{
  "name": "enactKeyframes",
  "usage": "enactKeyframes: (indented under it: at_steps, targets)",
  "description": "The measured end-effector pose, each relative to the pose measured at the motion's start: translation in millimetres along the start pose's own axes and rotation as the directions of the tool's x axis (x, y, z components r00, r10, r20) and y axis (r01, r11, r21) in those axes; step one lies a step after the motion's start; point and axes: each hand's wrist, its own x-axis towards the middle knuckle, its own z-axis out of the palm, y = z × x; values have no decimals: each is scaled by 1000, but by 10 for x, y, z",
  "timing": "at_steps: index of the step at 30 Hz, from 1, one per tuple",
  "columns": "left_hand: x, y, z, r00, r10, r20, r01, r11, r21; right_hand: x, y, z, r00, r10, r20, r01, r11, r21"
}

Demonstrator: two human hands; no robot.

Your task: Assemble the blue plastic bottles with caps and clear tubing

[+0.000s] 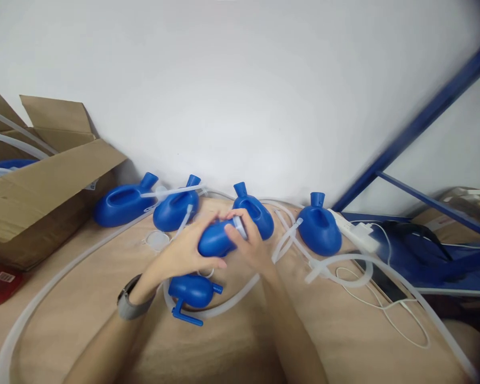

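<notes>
currently gripping a blue bottle (214, 242) just over the middle of the table (84, 304). wrapping the left hand (186, 244) round its body from the left, with a grey-banded watch (133, 306) on the wrist. closing thumb and fingers of the right hand (251, 244) on the white cap (239, 222) at its far right end. tilting it a little, with cap higher than base. seeing, on the near side under the hands, a blue container (194, 292) with a bar-like handle, lying beside a curve of translucent tube (232, 303). facing, along the far edge by the wall, a row of four blue jugs (320, 232), necks upward. to the left, an open cardboard box (60, 176). to the right, a phone (380, 277) under a white cable, near a white power strip (354, 233).
</notes>
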Motion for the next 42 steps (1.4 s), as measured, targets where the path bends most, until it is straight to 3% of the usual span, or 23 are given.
enactKeyframes:
  at_steps: [4, 7, 10, 12, 13, 15, 17, 18, 20, 22, 24, 27, 30, 32, 35, 38, 42]
  targets:
    - [-26, 215, 143, 996, -71, -52, 75, 994, 79, -69, -48, 118, 999, 28, -43, -21, 989, 144]
    - [-28, 247, 131, 994, -109, -6, 109, 994, 16, -85, -74, 112, 992, 48, -118, -13, 960, 281]
    - [-28, 204, 72, 994, -100, 52, 105, 989, -103, -55, -112, 54, 930, 28, -365, 177, 838, 515]
    - [-27, 168, 1, 988, -124, 88, 133, 986, -100, -41, -132, -36, 880, -48, -472, 328, 779, 534]
    - [-29, 151, -54, 983, -147, 105, 155, 986, -67, -43, -130, -98, 884, -99, -456, 342, 804, 488]
    - [-43, 115, -204, 973, -191, 133, 187, 982, 42, -65, -86, -244, 943, -143, -301, 239, 920, 310]
    - [-73, 58, -390, 967, -235, 95, 212, 955, 207, -96, 14, -388, 999, -16, -42, 19, 997, 69]
    - [-91, 20, -482, 964, -259, 63, 229, 925, 304, -109, 77, -446, 992, 86, 95, -80, 995, -61]
    - [-127, -69, -633, 955, -290, 60, 230, 856, 463, -120, 197, -512, 904, 289, 316, -192, 934, -302]
    - [-150, -143, -711, 949, -300, 99, 201, 815, 544, -111, 265, -511, 828, 388, 405, -181, 869, -461]
    - [-156, -167, -708, 952, -281, 122, 170, 816, 552, -92, 251, -462, 858, 325, 398, -105, 869, -483]
    - [-153, -81, -586, 966, -214, 148, 120, 872, 475, -79, 110, -347, 932, 45, 360, 79, 944, -322]
    - [-156, 89, -414, 971, -153, 185, 72, 920, 384, -104, -35, -219, 938, -111, 327, 198, 949, -245]
    - [-163, 190, -319, 978, -129, 164, 61, 928, 367, -130, -82, -150, 968, -87, 234, 146, 958, -248]
    - [-173, 268, -246, 987, -100, 124, 49, 932, 360, -151, -103, -105, 987, 46, 151, -22, 987, -157]
    - [-176, 258, -237, 992, -45, 119, 2, 941, 339, -152, -140, -120, 975, 70, 212, -54, 995, -84]
    - [-159, 188, -251, 979, 67, 190, -121, 951, 285, -168, -242, -142, 965, 75, 253, -56, 995, -80]
